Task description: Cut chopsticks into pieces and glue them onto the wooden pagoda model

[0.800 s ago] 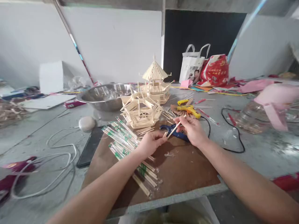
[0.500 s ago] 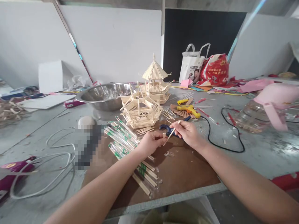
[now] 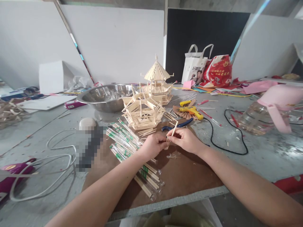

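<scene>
With our left hand (image 3: 153, 145) we pinch short sticks (image 3: 167, 147) between thumb and forefinger, their ends poking out below the fingertips; we cannot tell how many there are. The fingers of our right hand (image 3: 186, 140) are closed on a longer wooden stick (image 3: 174, 128), which rises tilted from between the two hands, its upper end leaning to the right and its lower end right beside the short sticks. Our fingertips are so close together that we cannot tell whether they touch. Under them we have a brown board (image 3: 189, 171), with pale scraps (image 3: 171, 156) just on our side of the fingers. Immediately beyond the right fingers lies a blue-handled tool (image 3: 186, 123), and farther past it a yellow glue gun (image 3: 193, 111). Beyond the left fingers we see a row of cut sticks (image 3: 147, 131), then a many-sided stick frame (image 3: 143, 115), with a pointed-roof stick tower (image 3: 157, 75) behind it. To the left of the left fingers, and partly under our forearm, lie chopsticks in clear wrappers (image 3: 129, 135); well apart, beyond them, stands a steel basin (image 3: 101, 104)
</scene>
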`<state>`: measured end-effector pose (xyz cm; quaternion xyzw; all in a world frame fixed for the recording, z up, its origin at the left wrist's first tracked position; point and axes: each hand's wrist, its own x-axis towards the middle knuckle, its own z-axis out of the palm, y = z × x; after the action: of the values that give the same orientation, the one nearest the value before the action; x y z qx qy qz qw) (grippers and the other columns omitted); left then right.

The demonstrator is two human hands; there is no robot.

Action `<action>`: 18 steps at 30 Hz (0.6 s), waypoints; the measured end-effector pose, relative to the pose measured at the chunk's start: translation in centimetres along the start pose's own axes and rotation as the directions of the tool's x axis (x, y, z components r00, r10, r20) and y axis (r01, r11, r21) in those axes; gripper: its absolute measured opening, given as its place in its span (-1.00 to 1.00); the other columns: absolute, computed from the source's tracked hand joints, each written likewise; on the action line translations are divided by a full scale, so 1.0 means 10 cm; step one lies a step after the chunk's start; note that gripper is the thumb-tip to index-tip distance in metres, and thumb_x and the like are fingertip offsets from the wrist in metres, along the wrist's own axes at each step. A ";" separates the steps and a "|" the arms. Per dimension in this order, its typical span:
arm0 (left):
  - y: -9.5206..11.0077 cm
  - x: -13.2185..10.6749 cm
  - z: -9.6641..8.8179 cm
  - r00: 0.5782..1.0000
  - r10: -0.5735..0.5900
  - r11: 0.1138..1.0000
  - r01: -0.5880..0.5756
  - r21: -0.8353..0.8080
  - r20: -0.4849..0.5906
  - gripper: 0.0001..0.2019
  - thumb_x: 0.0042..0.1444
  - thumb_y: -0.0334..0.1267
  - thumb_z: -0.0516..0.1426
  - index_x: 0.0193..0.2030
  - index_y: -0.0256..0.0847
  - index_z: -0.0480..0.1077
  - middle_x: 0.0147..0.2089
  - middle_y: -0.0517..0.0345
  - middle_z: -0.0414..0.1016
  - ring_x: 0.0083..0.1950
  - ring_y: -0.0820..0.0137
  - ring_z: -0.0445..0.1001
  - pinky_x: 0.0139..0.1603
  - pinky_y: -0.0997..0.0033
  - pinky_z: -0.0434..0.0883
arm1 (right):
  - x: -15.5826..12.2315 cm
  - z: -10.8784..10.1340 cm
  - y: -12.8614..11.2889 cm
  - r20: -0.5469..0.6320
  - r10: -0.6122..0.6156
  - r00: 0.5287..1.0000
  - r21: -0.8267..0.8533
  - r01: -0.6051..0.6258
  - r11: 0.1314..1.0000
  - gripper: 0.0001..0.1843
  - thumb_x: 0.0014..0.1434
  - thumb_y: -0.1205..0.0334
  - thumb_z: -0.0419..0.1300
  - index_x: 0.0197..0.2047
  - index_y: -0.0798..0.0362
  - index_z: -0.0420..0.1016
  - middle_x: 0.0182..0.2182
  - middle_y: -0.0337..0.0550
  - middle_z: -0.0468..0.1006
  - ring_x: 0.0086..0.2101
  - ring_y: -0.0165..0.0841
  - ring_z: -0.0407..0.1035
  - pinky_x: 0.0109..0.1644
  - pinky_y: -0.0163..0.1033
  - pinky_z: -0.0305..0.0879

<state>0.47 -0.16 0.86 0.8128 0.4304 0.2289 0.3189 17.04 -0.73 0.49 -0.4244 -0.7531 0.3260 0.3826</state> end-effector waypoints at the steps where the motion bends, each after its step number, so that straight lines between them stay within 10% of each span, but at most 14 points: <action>1: 0.00 0.00 -0.01 1.000 0.012 1.000 -0.012 0.011 -0.005 -0.83 -0.05 -0.26 0.07 -0.53 -0.28 0.40 -0.61 0.29 0.27 -0.54 0.57 0.21 -0.52 0.62 0.17 | 0.00 0.00 0.00 -0.007 -0.001 1.000 -0.004 0.001 1.000 -0.84 0.00 0.21 0.11 -0.39 0.11 0.43 -0.43 -0.16 0.51 -0.41 -0.38 0.37 -0.32 -0.32 0.27; 18: -0.21 0.04 -0.40 0.949 0.011 0.808 0.177 0.562 -0.314 -0.73 0.02 -0.35 -0.05 -0.21 -0.21 0.42 -0.22 0.05 0.42 -0.27 0.35 0.40 -0.28 0.45 0.28 | 0.01 -0.05 0.00 -0.089 0.018 0.996 -0.041 -0.022 0.999 -0.84 -0.02 0.15 0.14 -0.46 0.07 0.43 -0.48 -0.24 0.50 -0.43 -0.42 0.36 -0.32 -0.36 0.23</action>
<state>-3.09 2.33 2.17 0.8066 0.5588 0.1928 -0.0059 17.40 -0.53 0.72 -0.4539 -0.7378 0.2946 0.4034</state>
